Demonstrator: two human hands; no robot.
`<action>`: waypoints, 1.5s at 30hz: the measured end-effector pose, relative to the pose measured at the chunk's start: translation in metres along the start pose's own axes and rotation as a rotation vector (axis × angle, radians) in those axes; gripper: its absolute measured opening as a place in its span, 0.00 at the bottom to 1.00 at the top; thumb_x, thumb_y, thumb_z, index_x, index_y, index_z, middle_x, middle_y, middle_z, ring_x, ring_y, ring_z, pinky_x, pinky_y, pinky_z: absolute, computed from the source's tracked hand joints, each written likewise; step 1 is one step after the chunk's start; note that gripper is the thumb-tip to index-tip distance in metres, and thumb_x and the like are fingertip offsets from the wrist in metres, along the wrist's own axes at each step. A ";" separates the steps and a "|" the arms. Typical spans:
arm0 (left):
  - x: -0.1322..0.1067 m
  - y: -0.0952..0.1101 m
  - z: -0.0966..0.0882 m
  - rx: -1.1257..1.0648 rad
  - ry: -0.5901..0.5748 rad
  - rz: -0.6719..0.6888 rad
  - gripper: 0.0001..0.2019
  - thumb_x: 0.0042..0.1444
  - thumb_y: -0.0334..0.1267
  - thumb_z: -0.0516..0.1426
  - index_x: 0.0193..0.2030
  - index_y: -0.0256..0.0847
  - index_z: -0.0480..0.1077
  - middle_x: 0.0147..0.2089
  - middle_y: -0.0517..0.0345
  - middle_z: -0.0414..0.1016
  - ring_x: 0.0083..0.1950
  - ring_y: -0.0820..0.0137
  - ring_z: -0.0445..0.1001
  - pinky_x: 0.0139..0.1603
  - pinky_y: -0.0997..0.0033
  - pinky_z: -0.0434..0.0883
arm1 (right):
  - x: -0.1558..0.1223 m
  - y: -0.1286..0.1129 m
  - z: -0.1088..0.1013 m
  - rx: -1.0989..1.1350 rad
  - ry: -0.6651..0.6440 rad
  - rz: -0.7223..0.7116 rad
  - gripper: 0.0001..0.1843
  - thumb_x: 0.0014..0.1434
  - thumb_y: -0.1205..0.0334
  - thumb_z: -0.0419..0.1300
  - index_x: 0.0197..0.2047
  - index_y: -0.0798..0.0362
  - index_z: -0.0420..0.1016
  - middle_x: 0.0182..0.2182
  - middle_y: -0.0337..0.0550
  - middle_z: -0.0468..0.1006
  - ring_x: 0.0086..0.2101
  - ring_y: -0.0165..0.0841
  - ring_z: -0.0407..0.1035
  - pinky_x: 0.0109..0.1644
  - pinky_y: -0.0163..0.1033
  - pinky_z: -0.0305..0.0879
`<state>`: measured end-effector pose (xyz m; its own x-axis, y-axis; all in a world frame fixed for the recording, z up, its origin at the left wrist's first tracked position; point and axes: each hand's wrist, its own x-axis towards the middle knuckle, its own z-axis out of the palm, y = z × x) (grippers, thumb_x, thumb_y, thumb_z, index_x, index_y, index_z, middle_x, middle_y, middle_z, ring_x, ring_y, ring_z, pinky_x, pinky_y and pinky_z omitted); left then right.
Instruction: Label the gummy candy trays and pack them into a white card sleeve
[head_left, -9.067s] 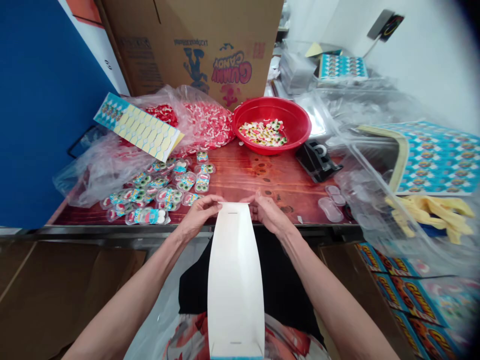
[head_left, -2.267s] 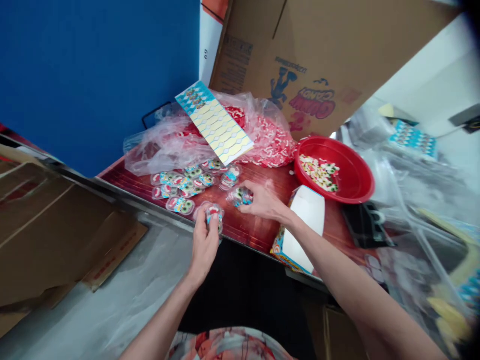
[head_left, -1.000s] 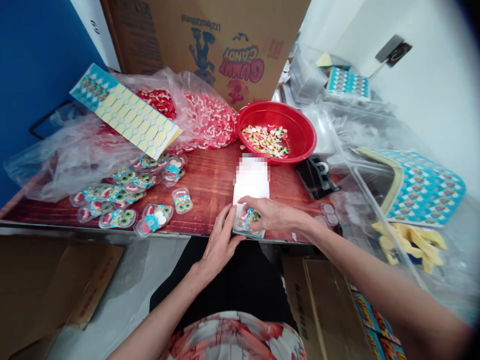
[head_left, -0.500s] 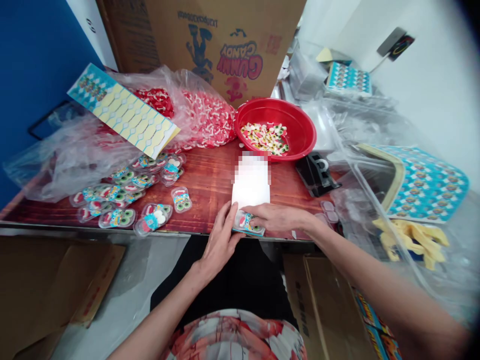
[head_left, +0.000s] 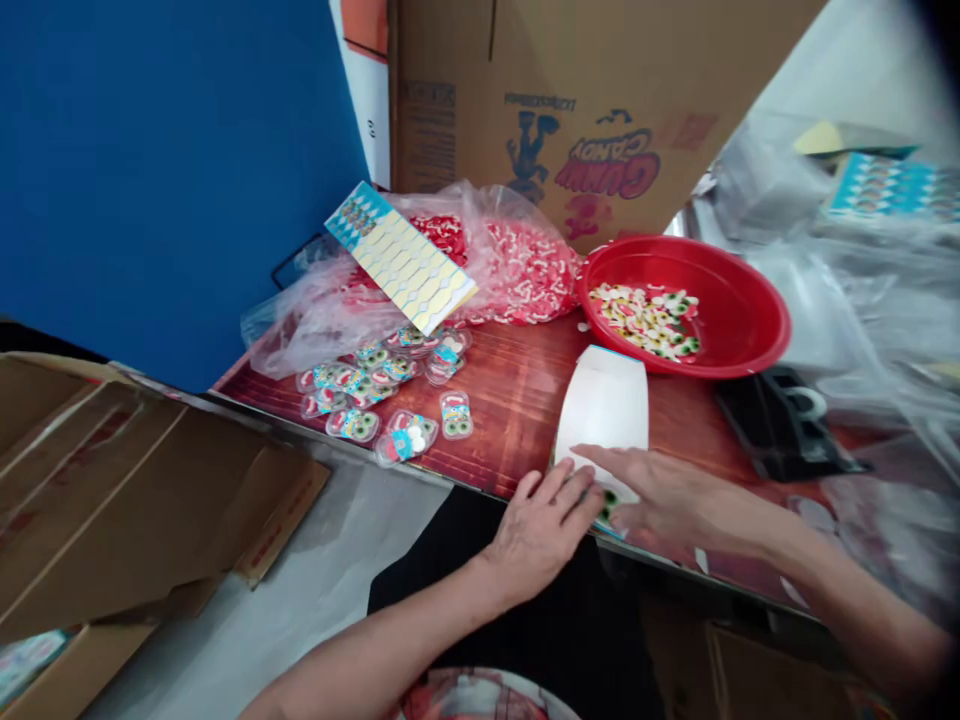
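Observation:
On the front edge of the table lies a white sheet point(head_left: 606, 400) with a blue edge. At its near end is a small clear candy pack point(head_left: 608, 507) with green-and-white eye shapes, mostly covered by my hands. My left hand point(head_left: 544, 525) rests over the pack's left side, fingers stretched and slightly apart. From the right, my right hand point(head_left: 660, 490) reaches across the sheet and the pack, index finger extended and thumb apart near the pack's right side. Its other fingers are partly hidden.
Filled candy packs point(head_left: 356, 385) are heaped to the left, below a sticker sheet point(head_left: 405, 260) on a plastic bag of red candies point(head_left: 525, 270). Behind stands a red basin point(head_left: 720, 350). A black tape dispenser point(head_left: 780, 430) is at right; a carton point(head_left: 465, 130) stands at the back.
The view has swung left, so everything appears further right. My left hand has moved from the sheet's side onto the pack; my right hand stays over it.

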<state>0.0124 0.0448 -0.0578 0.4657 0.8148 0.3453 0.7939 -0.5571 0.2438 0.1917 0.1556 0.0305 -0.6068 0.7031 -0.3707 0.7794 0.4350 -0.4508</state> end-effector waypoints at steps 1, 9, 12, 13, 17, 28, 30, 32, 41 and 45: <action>0.000 0.000 -0.002 0.004 0.003 0.008 0.22 0.69 0.31 0.47 0.69 0.39 0.63 0.74 0.47 0.61 0.76 0.55 0.54 0.63 0.54 0.66 | 0.008 -0.011 -0.005 -0.017 0.012 -0.013 0.23 0.57 0.58 0.63 0.57 0.47 0.72 0.51 0.52 0.80 0.51 0.47 0.75 0.56 0.48 0.68; 0.003 -0.002 0.000 -0.032 0.104 0.060 0.17 0.69 0.32 0.49 0.59 0.36 0.71 0.58 0.49 0.76 0.61 0.60 0.70 0.64 0.58 0.64 | 0.132 -0.137 0.029 -0.065 0.042 0.123 0.24 0.67 0.49 0.55 0.58 0.56 0.61 0.51 0.63 0.76 0.48 0.51 0.76 0.43 0.46 0.68; 0.003 -0.002 0.005 -0.034 0.146 0.061 0.16 0.69 0.33 0.49 0.58 0.37 0.72 0.59 0.49 0.76 0.61 0.60 0.69 0.63 0.57 0.65 | 0.155 -0.140 0.044 -0.148 0.022 0.148 0.27 0.64 0.56 0.60 0.61 0.55 0.58 0.55 0.64 0.72 0.50 0.53 0.74 0.43 0.46 0.68; 0.003 -0.002 0.006 -0.033 0.149 0.057 0.16 0.69 0.33 0.49 0.59 0.37 0.71 0.61 0.48 0.74 0.62 0.59 0.68 0.63 0.56 0.65 | 0.159 -0.135 0.045 -0.173 0.010 0.156 0.26 0.62 0.60 0.60 0.60 0.55 0.58 0.54 0.63 0.73 0.50 0.53 0.74 0.44 0.47 0.67; 0.001 -0.002 0.004 -0.024 0.122 0.046 0.19 0.70 0.33 0.48 0.64 0.36 0.67 0.67 0.46 0.69 0.67 0.58 0.65 0.63 0.55 0.65 | 0.159 -0.115 0.040 -0.112 0.055 0.104 0.23 0.57 0.71 0.55 0.56 0.59 0.59 0.45 0.58 0.76 0.44 0.47 0.74 0.44 0.45 0.66; 0.006 0.007 0.025 -0.367 -0.038 -0.207 0.28 0.73 0.40 0.41 0.76 0.35 0.46 0.73 0.47 0.63 0.73 0.61 0.60 0.69 0.55 0.64 | 0.153 -0.172 0.072 -0.315 0.037 -0.606 0.14 0.59 0.64 0.66 0.48 0.52 0.70 0.50 0.53 0.73 0.46 0.43 0.71 0.43 0.42 0.67; 0.006 0.006 0.023 -0.374 -0.013 -0.196 0.27 0.73 0.40 0.42 0.75 0.34 0.48 0.72 0.47 0.64 0.73 0.62 0.60 0.69 0.56 0.65 | 0.157 -0.170 0.071 -0.306 0.039 -0.620 0.10 0.63 0.64 0.61 0.49 0.52 0.70 0.48 0.52 0.75 0.46 0.42 0.71 0.41 0.40 0.65; 0.004 0.004 0.019 -0.295 0.008 -0.116 0.24 0.72 0.37 0.43 0.72 0.35 0.57 0.71 0.48 0.66 0.73 0.61 0.60 0.69 0.56 0.64 | 0.162 -0.163 0.065 -0.234 0.052 -0.558 0.09 0.66 0.64 0.56 0.49 0.53 0.70 0.43 0.50 0.78 0.43 0.40 0.72 0.39 0.39 0.63; -0.001 0.001 0.014 -0.081 0.068 0.023 0.18 0.70 0.33 0.48 0.63 0.38 0.68 0.65 0.48 0.72 0.67 0.60 0.65 0.64 0.56 0.63 | 0.168 -0.141 0.055 -0.069 0.119 -0.124 0.13 0.65 0.56 0.58 0.50 0.53 0.69 0.43 0.51 0.77 0.42 0.42 0.74 0.41 0.40 0.62; 0.001 0.005 0.021 -0.059 0.068 -0.063 0.21 0.72 0.37 0.45 0.68 0.40 0.64 0.70 0.48 0.66 0.72 0.61 0.60 0.67 0.58 0.61 | 0.156 -0.143 0.070 -0.091 0.147 -0.077 0.27 0.57 0.48 0.68 0.51 0.55 0.66 0.48 0.57 0.71 0.46 0.48 0.71 0.43 0.45 0.66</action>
<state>0.0253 0.0459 -0.0756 0.3866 0.8365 0.3883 0.7953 -0.5156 0.3188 -0.0255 0.1637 -0.0194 -0.6411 0.7375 -0.2123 0.7465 0.5351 -0.3955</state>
